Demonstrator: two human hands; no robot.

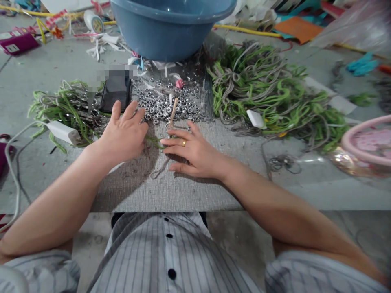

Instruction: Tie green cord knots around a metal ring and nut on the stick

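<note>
My left hand (124, 132) rests on the grey mat (171, 191) with fingers stretched out and apart, its thumb side touching a green cord (155, 141) that runs between both hands. My right hand (191, 150), wearing a gold ring, lies flat with fingers extended, pressing the same cord and a grey loop (159, 170) below it. A thin wooden stick (173, 110) stands just beyond my right fingertips. A heap of metal nuts (171, 101) lies right behind both hands.
A blue basin (171, 28) stands at the back centre. Green and grey cord piles lie at the left (65, 108) and right (275, 95). A black phone (116, 95), a white charger (64, 132) and a pink rimmed container (371, 142) sit around.
</note>
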